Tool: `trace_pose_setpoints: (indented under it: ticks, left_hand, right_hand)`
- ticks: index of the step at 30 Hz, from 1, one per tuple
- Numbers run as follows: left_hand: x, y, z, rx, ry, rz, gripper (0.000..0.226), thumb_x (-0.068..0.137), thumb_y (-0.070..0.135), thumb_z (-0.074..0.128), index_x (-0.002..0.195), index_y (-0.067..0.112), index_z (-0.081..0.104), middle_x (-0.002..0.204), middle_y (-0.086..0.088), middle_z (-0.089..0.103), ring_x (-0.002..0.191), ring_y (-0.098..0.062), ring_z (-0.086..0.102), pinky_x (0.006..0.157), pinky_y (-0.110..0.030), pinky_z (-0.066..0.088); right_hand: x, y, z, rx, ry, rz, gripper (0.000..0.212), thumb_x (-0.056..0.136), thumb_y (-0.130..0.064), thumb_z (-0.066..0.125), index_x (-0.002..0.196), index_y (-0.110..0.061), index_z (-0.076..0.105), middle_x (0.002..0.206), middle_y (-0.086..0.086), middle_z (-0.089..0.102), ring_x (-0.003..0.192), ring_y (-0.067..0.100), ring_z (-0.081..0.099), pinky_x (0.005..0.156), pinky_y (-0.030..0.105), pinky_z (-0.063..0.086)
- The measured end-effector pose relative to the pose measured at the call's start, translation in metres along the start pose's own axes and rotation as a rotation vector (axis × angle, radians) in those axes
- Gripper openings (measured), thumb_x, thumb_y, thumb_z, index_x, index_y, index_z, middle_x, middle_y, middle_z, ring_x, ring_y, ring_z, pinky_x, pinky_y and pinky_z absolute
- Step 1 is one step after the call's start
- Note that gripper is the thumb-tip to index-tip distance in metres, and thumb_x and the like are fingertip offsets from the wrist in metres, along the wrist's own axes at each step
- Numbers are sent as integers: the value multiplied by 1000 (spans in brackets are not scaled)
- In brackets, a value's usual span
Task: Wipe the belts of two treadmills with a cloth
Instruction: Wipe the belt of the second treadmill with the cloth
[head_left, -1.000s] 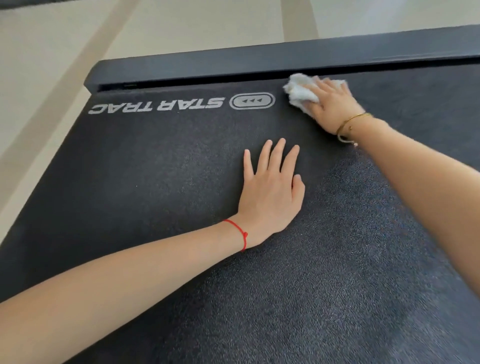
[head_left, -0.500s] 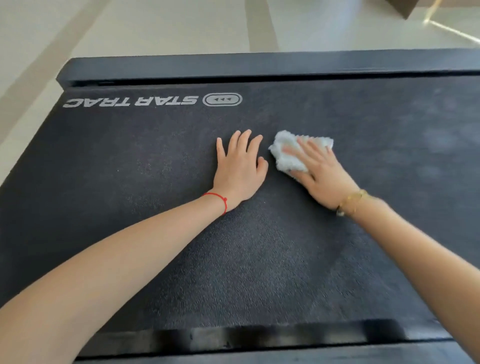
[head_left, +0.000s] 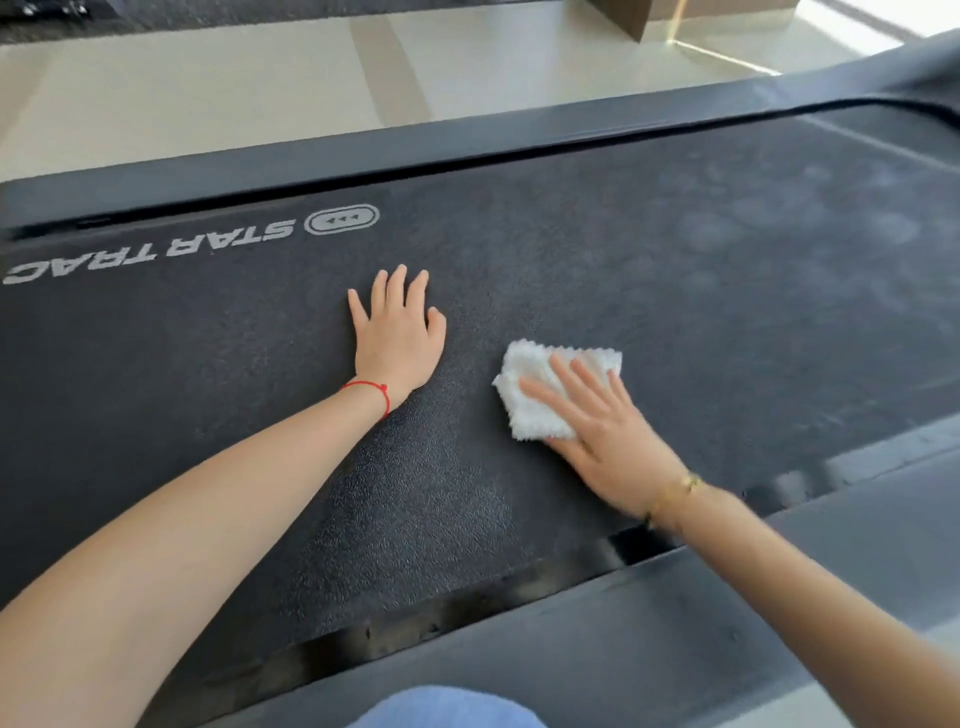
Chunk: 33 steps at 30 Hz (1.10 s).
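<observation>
A dark textured treadmill belt (head_left: 675, 270) fills most of the view, with white STAR TRAC lettering (head_left: 150, 254) at its far left. My left hand (head_left: 397, 338) lies flat on the belt with straight fingers, a red string round the wrist. To its right, my right hand (head_left: 605, 441) presses a folded white fluffy cloth (head_left: 535, 395) onto the belt with straight, spread fingers. The cloth's right part is under my fingers. The right hand is slightly blurred.
Dark side rails run along the far edge (head_left: 467, 140) and the near edge (head_left: 623, 639) of the belt. Beyond the far rail is pale floor (head_left: 208, 88). Blue fabric on my leg (head_left: 447, 709) shows at the bottom. Dusty pale marks (head_left: 779, 218) cover the belt's right part.
My right hand has dragged the cloth from the far rail toward the near edge and a little right. My left hand stays flat on the belt. The view has tilted and shifted right.
</observation>
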<state>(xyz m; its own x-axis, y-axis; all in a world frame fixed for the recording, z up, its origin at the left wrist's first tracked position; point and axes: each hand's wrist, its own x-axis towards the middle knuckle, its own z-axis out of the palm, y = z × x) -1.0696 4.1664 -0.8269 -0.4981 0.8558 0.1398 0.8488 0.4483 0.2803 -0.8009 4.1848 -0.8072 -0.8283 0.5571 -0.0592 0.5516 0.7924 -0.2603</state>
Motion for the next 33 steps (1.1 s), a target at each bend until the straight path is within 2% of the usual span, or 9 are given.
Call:
trace_pose_setpoints:
  ticks: [4, 8, 11, 14, 19, 23, 28, 30, 33]
  left_hand:
    - [-2, 2, -2, -5, -25, -6, 52, 104, 29, 32, 154, 17, 28, 163, -9, 21, 151, -27, 11, 120, -60, 5]
    - [-13, 18, -2, -14, -52, 42, 51, 103, 25, 33, 153, 16, 29, 162, -9, 21, 151, -27, 11, 119, -62, 4]
    - [-21, 35, 0, -16, -76, 104, 53, 103, 27, 33, 154, 17, 27, 162, -9, 21, 151, -27, 10, 119, -62, 3]
    - [-30, 50, 2, -25, -77, 137, 54, 102, 29, 32, 155, 18, 25, 162, -8, 20, 152, -26, 9, 119, -62, 3]
    - [-42, 70, 4, -28, -80, 159, 54, 103, 30, 31, 155, 17, 23, 163, -8, 19, 152, -26, 7, 120, -62, 3]
    - [-42, 93, 15, -24, -85, 164, 54, 104, 29, 31, 156, 18, 22, 163, -7, 18, 152, -25, 7, 119, -62, 4]
    - [-30, 124, 31, -55, -67, 148, 54, 104, 29, 31, 156, 18, 22, 163, -7, 17, 152, -25, 5, 119, -63, 2]
    - [-25, 133, 35, -58, -60, 124, 54, 104, 28, 31, 156, 18, 22, 163, -7, 16, 152, -25, 5, 119, -63, 1]
    - [-20, 142, 39, -23, -64, 103, 54, 104, 30, 31, 156, 18, 21, 164, -7, 16, 152, -25, 5, 119, -63, 1]
  right_hand:
    - [-44, -48, 16, 9, -58, -65, 56, 98, -59, 16, 151, -46, 1, 162, -8, -10, 148, 15, -17, 119, 36, -13]
    - [-46, -50, 13, -43, -20, 1, 55, 100, -52, 17, 149, -45, -7, 160, -9, -17, 146, 12, -21, 120, 33, -13]
    - [-41, -36, 13, -49, -2, 53, 58, 102, -40, 31, 151, -42, 0, 161, -5, -12, 148, 15, -15, 121, 34, -10]
    - [-29, -2, 5, -55, 55, 185, 57, 101, -41, 37, 152, -35, 14, 162, 4, 0, 150, 23, -2, 121, 38, -2]
    - [-7, 52, -14, -15, 119, 418, 54, 102, -33, 36, 153, -28, 19, 162, 11, 6, 149, 29, 3, 120, 45, 2]
    - [-31, 34, -6, -35, 123, 250, 54, 102, -33, 40, 152, -31, 21, 161, 10, 8, 149, 30, 4, 119, 44, -1]
    - [-60, 41, -5, -39, 37, 30, 58, 102, -34, 37, 152, -40, 7, 162, -3, -4, 150, 19, -8, 118, 33, -13]
    - [-55, 65, -12, -45, 33, 17, 57, 102, -35, 35, 153, -39, 9, 163, -2, -3, 150, 18, -6, 120, 33, -9]
    - [-41, 120, -28, -55, 90, 114, 53, 101, -32, 38, 152, -29, 22, 161, 8, 11, 149, 26, 9, 120, 40, 3]
